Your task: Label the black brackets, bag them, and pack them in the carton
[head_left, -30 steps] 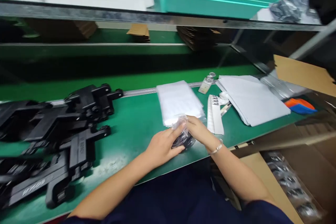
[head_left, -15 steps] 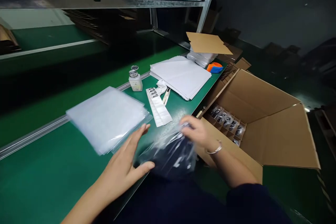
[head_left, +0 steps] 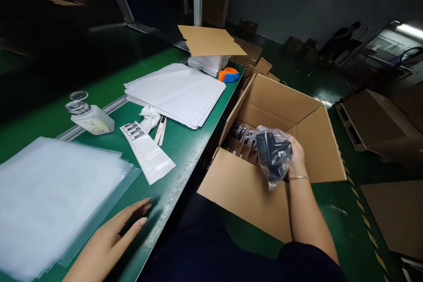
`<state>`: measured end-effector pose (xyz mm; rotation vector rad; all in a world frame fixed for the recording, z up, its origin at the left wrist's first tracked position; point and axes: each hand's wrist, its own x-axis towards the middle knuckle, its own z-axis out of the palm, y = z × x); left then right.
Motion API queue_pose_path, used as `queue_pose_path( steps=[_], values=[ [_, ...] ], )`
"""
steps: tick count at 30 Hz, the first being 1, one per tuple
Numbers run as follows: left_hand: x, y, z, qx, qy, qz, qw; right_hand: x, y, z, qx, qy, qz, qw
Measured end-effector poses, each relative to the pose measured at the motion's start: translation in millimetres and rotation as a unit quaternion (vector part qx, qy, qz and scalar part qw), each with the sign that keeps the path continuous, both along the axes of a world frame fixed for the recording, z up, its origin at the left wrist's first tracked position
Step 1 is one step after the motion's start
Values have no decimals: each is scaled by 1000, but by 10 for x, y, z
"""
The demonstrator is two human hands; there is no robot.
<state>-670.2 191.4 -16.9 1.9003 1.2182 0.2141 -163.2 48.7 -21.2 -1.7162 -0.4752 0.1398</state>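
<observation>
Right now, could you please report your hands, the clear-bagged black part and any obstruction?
Right hand holding bagged part at open brown cardboard box. Left hand empty, over green tabletop. No obstruction visible.

Here is the green worktop point(head_left: 183, 147), running away at a slant, and nearest of all lies a broad stack of clear plastic sleeves point(head_left: 56, 198), spread across its near end. Just beyond, a small bottle point(head_left: 95, 120) sits by the metal strip point(head_left: 70, 133), with a printed white label strip point(head_left: 148, 154) lying beside a crumpled white tissue point(head_left: 150, 117) and a slim pale tool point(head_left: 160, 131). Farther along come fanned white sheets point(head_left: 178, 90), then clear packets point(head_left: 208, 65) and an orange-and-blue item point(head_left: 228, 75) near the edge.
</observation>
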Motion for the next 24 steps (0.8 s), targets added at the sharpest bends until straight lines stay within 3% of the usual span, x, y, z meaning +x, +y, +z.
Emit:
queue_pose_path(
  steps=[2, 5, 8, 11, 17, 24],
  values=[
    [3, 8, -28, -11, 6, -1, 1000, 226, -70, 1, -104, -48, -42, 993],
    [28, 9, -48, -18, 10, -20, 1000, 408, -41, -118, -277, -103, -51, 954],
    [45, -1, -46, -21, 6, -37, 999, 385, 68, -339, -424, -122, -16, 897],
    [3, -31, -48, -21, 6, -42, 999, 258, 115, -505, -524, -138, 22, 840],
    [-89, -146, -128, -11, 7, 3, 1000, -62, 115, -593, -633, -170, 95, 749],
    [-46, -170, -90, -29, 22, -28, 999, 17, 371, -623, -663, -190, 107, 716]
  ],
)
